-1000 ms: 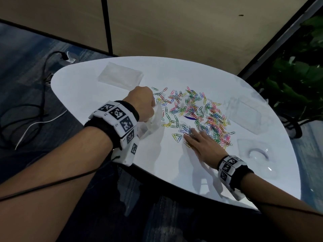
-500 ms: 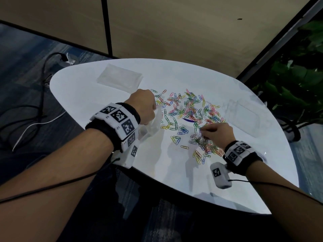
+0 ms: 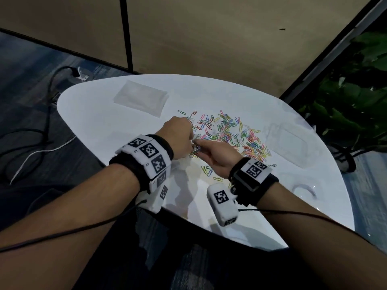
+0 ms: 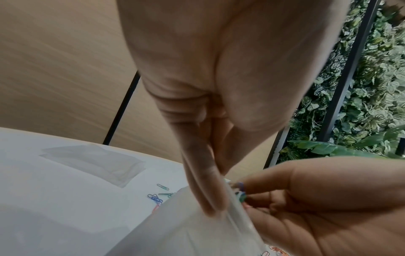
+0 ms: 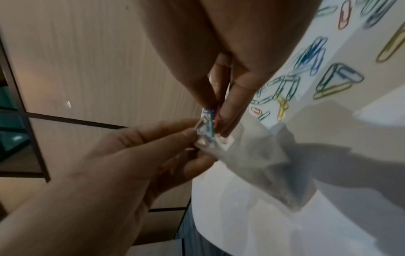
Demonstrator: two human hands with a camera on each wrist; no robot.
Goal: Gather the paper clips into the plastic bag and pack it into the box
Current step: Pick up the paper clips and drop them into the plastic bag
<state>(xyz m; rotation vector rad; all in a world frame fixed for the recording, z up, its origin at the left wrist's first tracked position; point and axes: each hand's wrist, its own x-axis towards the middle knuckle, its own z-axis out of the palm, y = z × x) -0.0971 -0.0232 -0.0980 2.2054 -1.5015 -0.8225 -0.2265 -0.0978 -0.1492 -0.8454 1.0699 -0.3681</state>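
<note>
Many coloured paper clips point(image 3: 230, 132) lie scattered over the middle of the white table point(image 3: 94, 114). My left hand point(image 3: 188, 139) pinches the mouth of a clear plastic bag point(image 5: 252, 152), which hangs down towards the table. My right hand point(image 3: 198, 147) pinches a small bunch of clips point(image 5: 208, 124) right at the bag's mouth, touching the left fingers. In the left wrist view the bag point(image 4: 186, 225) spreads below my fingers, with the clip bunch point(image 4: 240, 192) at its edge. A clear plastic box point(image 3: 291, 143) sits to the right of the pile.
A stack of spare clear bags point(image 3: 140, 97) lies at the table's far left. Another clear plastic piece point(image 3: 303, 189) rests near the right edge. Cables point(image 3: 41, 151) run over the floor on the left, and plants point(image 3: 356, 101) stand at the right.
My right hand picked up clips from the pile's near edge and carried them left to the bag's mouth. The left hand kept holding the bag in place.
</note>
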